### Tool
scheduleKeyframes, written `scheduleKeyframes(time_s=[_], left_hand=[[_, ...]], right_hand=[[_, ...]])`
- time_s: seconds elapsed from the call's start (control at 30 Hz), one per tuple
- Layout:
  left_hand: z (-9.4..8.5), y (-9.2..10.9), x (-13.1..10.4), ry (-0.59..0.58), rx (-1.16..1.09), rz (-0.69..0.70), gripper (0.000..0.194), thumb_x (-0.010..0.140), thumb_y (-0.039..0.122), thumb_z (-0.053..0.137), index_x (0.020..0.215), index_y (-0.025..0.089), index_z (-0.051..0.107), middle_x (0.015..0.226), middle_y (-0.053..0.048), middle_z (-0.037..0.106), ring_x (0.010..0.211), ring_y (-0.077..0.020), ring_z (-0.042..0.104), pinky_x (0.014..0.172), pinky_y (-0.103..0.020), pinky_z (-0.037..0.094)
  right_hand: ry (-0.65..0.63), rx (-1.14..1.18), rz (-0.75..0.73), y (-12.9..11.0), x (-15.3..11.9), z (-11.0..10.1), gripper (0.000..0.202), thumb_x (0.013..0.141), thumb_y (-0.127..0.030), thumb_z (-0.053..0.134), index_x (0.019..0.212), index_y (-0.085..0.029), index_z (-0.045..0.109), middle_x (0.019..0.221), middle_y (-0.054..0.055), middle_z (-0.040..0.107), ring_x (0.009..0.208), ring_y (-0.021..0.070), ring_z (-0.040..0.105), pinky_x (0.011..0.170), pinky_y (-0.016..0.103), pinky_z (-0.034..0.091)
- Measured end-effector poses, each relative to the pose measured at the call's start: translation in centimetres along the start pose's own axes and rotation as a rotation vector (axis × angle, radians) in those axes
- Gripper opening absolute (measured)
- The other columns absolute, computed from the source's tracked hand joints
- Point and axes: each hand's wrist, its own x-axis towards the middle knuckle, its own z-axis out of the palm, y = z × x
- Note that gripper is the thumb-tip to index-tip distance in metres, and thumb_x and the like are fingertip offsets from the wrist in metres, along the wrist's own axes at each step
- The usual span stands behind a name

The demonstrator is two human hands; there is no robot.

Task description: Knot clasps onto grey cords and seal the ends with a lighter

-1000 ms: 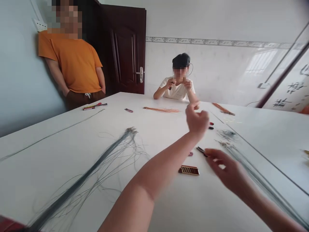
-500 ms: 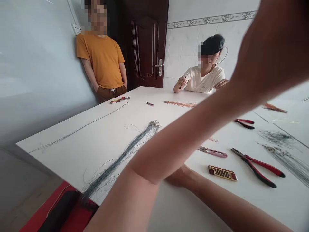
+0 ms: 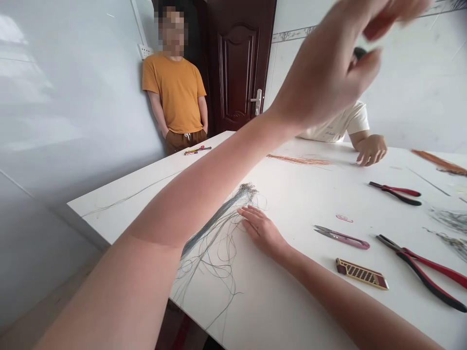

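Observation:
My left hand [image 3: 321,73] is raised high at the upper right, my arm crossing over the table. Its thumb stands away from the fingers, which are blurred and partly cut off by the top edge; I make out nothing held. My right hand [image 3: 264,234] rests low over the white table with fingers stretched out, holding nothing. Its fingertips are at the edge of a bundle of thin grey-blue strands [image 3: 219,214], bunched at the far end with small metallic-looking bits. Loose strands curl beside that hand; my left forearm hides part of the bundle.
Pink thread snips [image 3: 343,237], a patterned lighter-like block [image 3: 362,274], large red-black pliers [image 3: 419,270] and smaller pliers [image 3: 396,192] lie to the right. Orange strands [image 3: 299,160] lie farther back. A co-worker's hand [image 3: 372,149] is over the table; another person [image 3: 175,92] stands behind.
My left hand has come into view at the upper right. My right hand, hidden behind my left arm before, now shows beside the strands. The seated person's hand has lowered. The view has shifted.

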Motion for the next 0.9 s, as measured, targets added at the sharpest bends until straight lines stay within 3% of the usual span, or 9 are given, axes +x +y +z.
scheduleKeyframes(time_s=[0.1, 0.2, 0.3, 0.37, 0.47, 0.57, 0.7, 0.8, 0.9], left_hand=[[1.2, -2.1, -1.6, 0.092, 0.076, 0.032, 0.057, 0.081, 0.019, 0.002, 0.079, 0.001, 0.055, 0.092, -0.006, 0.055, 0.085, -0.0144, 0.063, 0.056, -0.020, 0.036], [1.2, -3.3, -2.5, 0.188, 0.121, 0.088, 0.049, 0.083, 0.016, 0.007, 0.090, 0.001, 0.054, 0.096, -0.006, 0.053, 0.086, -0.0128, 0.061, 0.061, -0.022, 0.037], [0.9, -4.1, -3.1, 0.228, 0.095, 0.174, 0.028, 0.083, 0.013, 0.030, 0.095, 0.003, 0.053, 0.092, -0.003, 0.053, 0.085, -0.0096, 0.059, 0.066, -0.022, 0.038], [0.8, -5.1, -4.1, 0.179, 0.084, 0.156, 0.020, 0.079, 0.009, 0.044, 0.096, 0.007, 0.055, 0.091, -0.002, 0.055, 0.081, -0.0073, 0.057, 0.067, -0.020, 0.039], [0.7, -7.6, -6.5, 0.019, 0.173, -0.129, 0.026, 0.079, 0.010, 0.052, 0.103, 0.018, 0.057, 0.092, 0.000, 0.059, 0.073, -0.0059, 0.055, 0.067, -0.019, 0.042], [0.4, -11.6, -9.8, -0.012, 0.247, -0.317, 0.026, 0.077, 0.011, 0.058, 0.103, 0.017, 0.060, 0.082, 0.000, 0.060, 0.069, -0.0086, 0.054, 0.071, -0.025, 0.045], [0.3, -17.1, -13.3, -0.060, 0.302, -0.550, 0.022, 0.086, 0.030, 0.055, 0.101, 0.014, 0.059, 0.093, -0.004, 0.061, 0.080, -0.0140, 0.059, 0.075, -0.034, 0.050], [0.4, -19.6, -14.2, -0.060, 0.315, -0.683, 0.027, 0.088, 0.033, 0.052, 0.107, 0.014, 0.057, 0.105, -0.007, 0.060, 0.090, -0.0163, 0.059, 0.079, -0.036, 0.051], [1.2, -20.6, -13.7, -0.055, 0.294, -0.762, 0.030, 0.088, 0.033, 0.052, 0.112, 0.015, 0.055, 0.109, -0.008, 0.059, 0.092, -0.0171, 0.059, 0.080, -0.037, 0.051]], right_hand=[[0.076, 0.004, 0.046, 0.4, -0.6, -0.6, 0.039, 0.087, -0.011, 0.038, 0.120, -0.016, 0.059, 0.123, 0.009, 0.059, 0.121, 0.0225, 0.047, 0.103, 0.042, 0.039], [0.082, -0.005, 0.095, 0.8, -1.3, -1.3, 0.050, 0.078, -0.001, 0.039, 0.123, -0.016, 0.056, 0.120, 0.009, 0.060, 0.116, 0.0242, 0.049, 0.096, 0.044, 0.044], [0.039, -0.014, 0.130, 1.2, -1.8, -2.2, 0.067, 0.067, 0.005, 0.038, 0.130, -0.016, 0.050, 0.123, 0.011, 0.057, 0.116, 0.0280, 0.048, 0.093, 0.049, 0.045], [-0.004, -0.006, 0.109, 1.3, -2.3, -2.7, 0.075, 0.060, 0.006, 0.040, 0.128, -0.021, 0.052, 0.125, 0.008, 0.057, 0.119, 0.0295, 0.046, 0.093, 0.052, 0.043], [0.013, 0.014, 0.058, 1.3, -3.3, -3.3, 0.080, 0.058, 0.005, 0.041, 0.130, -0.027, 0.047, 0.133, 0.005, 0.051, 0.126, 0.0280, 0.040, 0.096, 0.049, 0.042], [0.164, 0.012, 0.059, 1.3, -4.7, -3.3, 0.065, 0.071, -0.001, 0.041, 0.134, -0.018, 0.037, 0.133, 0.014, 0.044, 0.125, 0.0265, 0.040, 0.096, 0.047, 0.043], [0.197, 0.040, 0.030, 1.2, -6.4, -2.9, 0.030, 0.087, -0.012, 0.035, 0.115, -0.017, 0.047, 0.099, 0.011, 0.057, 0.081, 0.0201, 0.059, 0.067, 0.036, 0.052], [0.160, 0.076, -0.014, 1.0, -6.8, -2.6, 0.026, 0.089, -0.012, 0.035, 0.110, -0.018, 0.049, 0.089, 0.007, 0.058, 0.070, 0.0177, 0.057, 0.061, 0.033, 0.050], [0.146, 0.111, -0.007, 0.8, -6.6, -2.6, 0.027, 0.088, -0.012, 0.035, 0.112, -0.017, 0.047, 0.085, 0.006, 0.057, 0.065, 0.0160, 0.054, 0.057, 0.030, 0.048]])
